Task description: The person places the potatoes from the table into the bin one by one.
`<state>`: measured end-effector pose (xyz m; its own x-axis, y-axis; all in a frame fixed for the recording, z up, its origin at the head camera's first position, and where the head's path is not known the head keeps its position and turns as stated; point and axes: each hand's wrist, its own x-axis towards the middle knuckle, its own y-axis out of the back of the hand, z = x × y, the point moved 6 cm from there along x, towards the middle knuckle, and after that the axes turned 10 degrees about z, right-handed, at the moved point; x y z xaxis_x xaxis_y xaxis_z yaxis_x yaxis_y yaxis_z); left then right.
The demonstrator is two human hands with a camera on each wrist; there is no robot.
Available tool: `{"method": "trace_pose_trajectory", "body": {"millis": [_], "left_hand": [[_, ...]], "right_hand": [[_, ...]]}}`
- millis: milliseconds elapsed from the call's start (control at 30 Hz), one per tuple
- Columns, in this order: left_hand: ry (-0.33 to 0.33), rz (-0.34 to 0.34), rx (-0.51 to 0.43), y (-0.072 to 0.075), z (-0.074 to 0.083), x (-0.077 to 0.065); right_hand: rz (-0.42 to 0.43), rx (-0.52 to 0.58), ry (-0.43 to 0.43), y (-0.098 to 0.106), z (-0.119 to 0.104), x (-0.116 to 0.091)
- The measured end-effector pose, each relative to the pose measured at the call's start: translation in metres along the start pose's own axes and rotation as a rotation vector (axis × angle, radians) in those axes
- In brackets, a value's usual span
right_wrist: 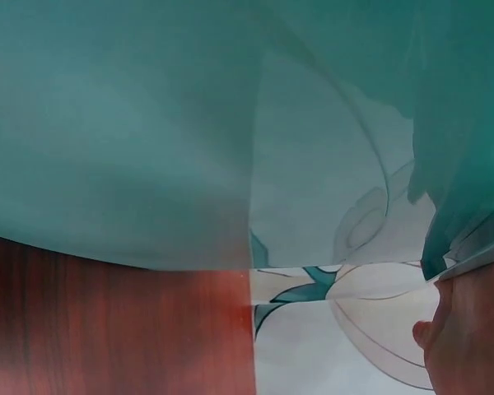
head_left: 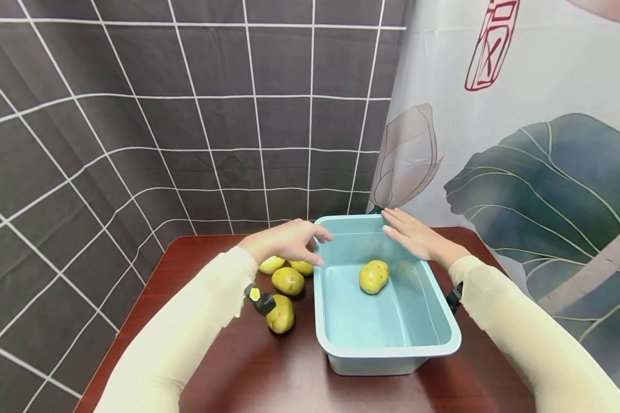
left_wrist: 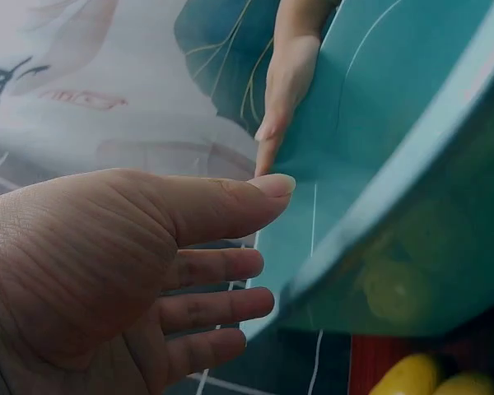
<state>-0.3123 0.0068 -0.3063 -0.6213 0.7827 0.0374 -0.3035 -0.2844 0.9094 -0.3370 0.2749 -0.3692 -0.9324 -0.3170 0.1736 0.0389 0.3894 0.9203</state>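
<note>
Four potatoes [head_left: 287, 280] beside tub [head_left: 387, 347], partly hidden behind left hand [head_left: 288, 241].

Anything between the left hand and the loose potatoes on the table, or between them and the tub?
Nothing visible blocks the left hand: it hovers open just above the four potatoes on the table. Between them and the inside of the tub stands only its left wall, so each would have to go over the rim. One potato lies inside.
</note>
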Motion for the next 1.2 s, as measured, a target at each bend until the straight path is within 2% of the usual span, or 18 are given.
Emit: {"method": "trace_pose_trajectory", "body": {"millis": [133, 300, 533, 700, 900, 1067, 1200], "left_hand": [[0.012, 0.033, -0.028, 0.001, -0.015, -0.019], [0.04, 0.061, -0.029, -0.005, -0.034, -0.04], [0.102, 0.105, -0.076, -0.028, -0.061, -0.074], [0.103, 0.141, -0.137, -0.046, -0.074, -0.095], [0.114, 0.22, -0.112, -0.072, -0.088, -0.116], [0.176, 0.263, -0.117, -0.09, -0.098, -0.128], [0.256, 0.308, -0.108, -0.095, -0.103, -0.135]], "right_hand": [[-0.001, -0.038, -0.008, -0.001, 0.0, -0.001], [-0.01, -0.073, -0.011, -0.002, 0.0, -0.003], [-0.036, -0.05, -0.004, -0.007, 0.001, -0.003], [-0.037, -0.047, -0.003, -0.007, 0.002, -0.003], [-0.04, -0.04, -0.002, -0.006, 0.003, -0.002], [-0.035, -0.031, -0.015, -0.005, 0.003, -0.001], [-0.024, -0.028, -0.001, 0.0, 0.0, 0.003]]}}
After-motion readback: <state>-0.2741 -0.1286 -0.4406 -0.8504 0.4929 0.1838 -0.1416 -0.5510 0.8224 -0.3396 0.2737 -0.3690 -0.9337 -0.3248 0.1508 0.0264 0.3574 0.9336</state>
